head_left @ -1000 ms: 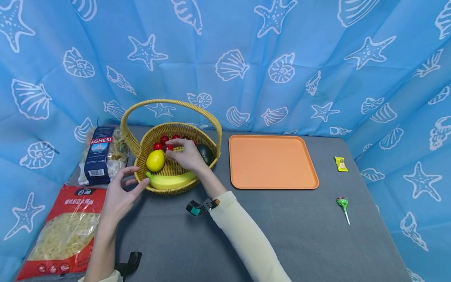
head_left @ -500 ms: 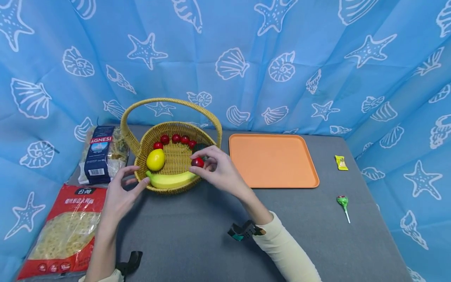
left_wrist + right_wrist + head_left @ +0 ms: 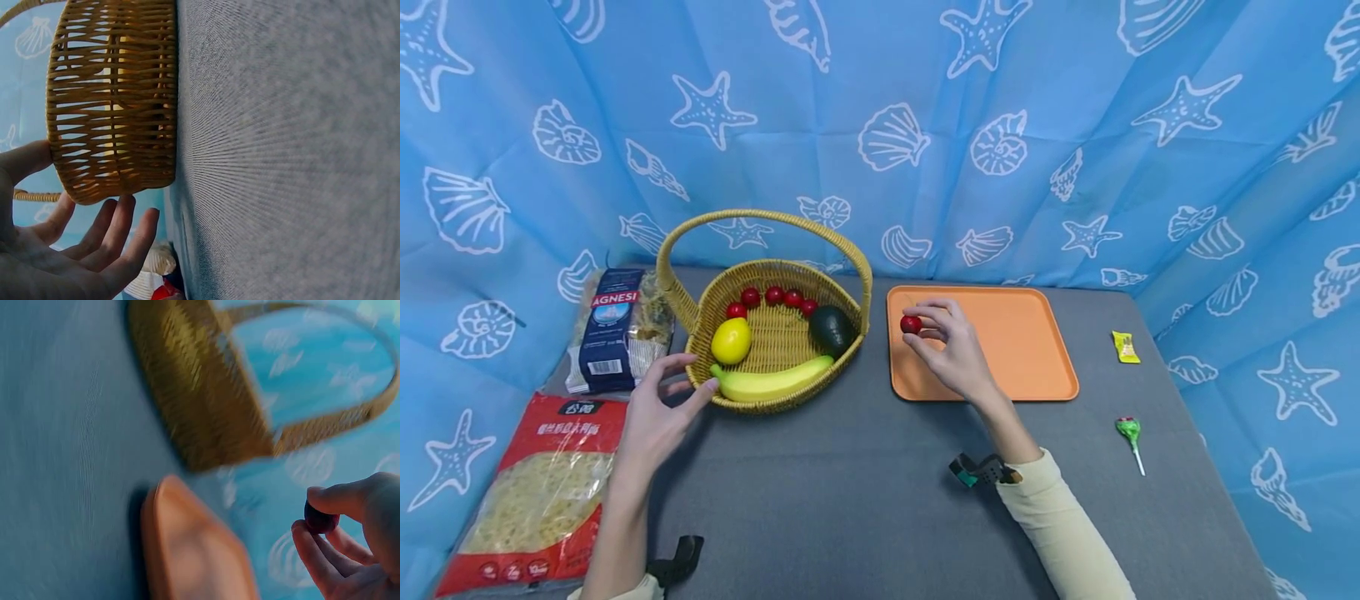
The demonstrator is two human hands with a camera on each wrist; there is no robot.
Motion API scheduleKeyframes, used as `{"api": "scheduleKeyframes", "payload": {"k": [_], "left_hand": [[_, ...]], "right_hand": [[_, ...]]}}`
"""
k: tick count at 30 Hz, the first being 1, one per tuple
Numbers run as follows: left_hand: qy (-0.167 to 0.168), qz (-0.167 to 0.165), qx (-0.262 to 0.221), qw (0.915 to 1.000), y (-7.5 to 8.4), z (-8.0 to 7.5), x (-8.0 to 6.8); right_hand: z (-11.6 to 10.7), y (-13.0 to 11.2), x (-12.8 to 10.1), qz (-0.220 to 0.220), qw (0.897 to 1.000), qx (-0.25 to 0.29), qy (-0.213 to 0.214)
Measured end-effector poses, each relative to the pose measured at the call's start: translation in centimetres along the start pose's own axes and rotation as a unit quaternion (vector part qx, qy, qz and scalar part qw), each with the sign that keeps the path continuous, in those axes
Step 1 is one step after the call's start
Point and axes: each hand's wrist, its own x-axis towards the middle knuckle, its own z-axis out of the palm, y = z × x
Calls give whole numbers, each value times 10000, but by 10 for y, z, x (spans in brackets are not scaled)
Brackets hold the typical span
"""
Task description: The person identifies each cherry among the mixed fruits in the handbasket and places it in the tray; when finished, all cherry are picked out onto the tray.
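"What has changed over the last half second?"

"The right hand (image 3: 951, 346) has carried a cherry (image 3: 911, 324) out of the basket (image 3: 782, 340). The cherry is now above the left part of the orange tray (image 3: 1022, 342)."

"Has it been set down?"

"No. The right wrist view, though blurred, shows it in the air, pinched between thumb and fingertips with only the fruit's width between them."

"And the left hand (image 3: 658, 417)?"

"It stays at the basket's left end, fingers loosely spread and touching the rim. Nothing is enclosed in it; how hard it presses, one cannot tell."

"What does that mean for the work?"

"The lift out of the basket looks done, the release not. Five more cherries (image 3: 774, 294) remain along the back wall, with the lemon (image 3: 732, 341) and banana (image 3: 775, 383); the avocado (image 3: 832, 332), partly hidden earlier, shows fully."
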Motion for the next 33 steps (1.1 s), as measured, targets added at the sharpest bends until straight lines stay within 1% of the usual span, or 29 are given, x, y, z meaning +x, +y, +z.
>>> {"api": "scheduleKeyframes", "payload": {"k": [3, 7, 9, 12, 16, 24, 30, 33], "left_hand": [[19, -1, -15, 10000, 0, 0, -1], [1, -43, -13, 10000, -1, 0, -1], [-6, -53, -8, 10000, -1, -1, 0], [-16, -73, -6, 10000, -1, -1, 0], [-24, -121, -12, 9999, 0, -1, 0], [-6, -125, -20, 9999, 0, -1, 0], [-2, -72, -65, 10000, 0, -1, 0], [9, -29, -102, 9999, -1, 0, -1]], "right_hand": [[1, 23, 15, 444, 9985, -328, -46], [7, 50, 37, 1052, 9923, -653, -85], [9, 60, 48, 1268, 9888, -784, -92], [13, 70, 61, 1409, 9851, -976, -114], [16, 76, 70, 1489, 9825, -1103, -176], [15, 78, 69, 1521, 9839, -909, -239], [9, 74, 64, 1282, 9898, -618, -69], [6, 66, 58, 1103, 9927, -483, 60]]}}
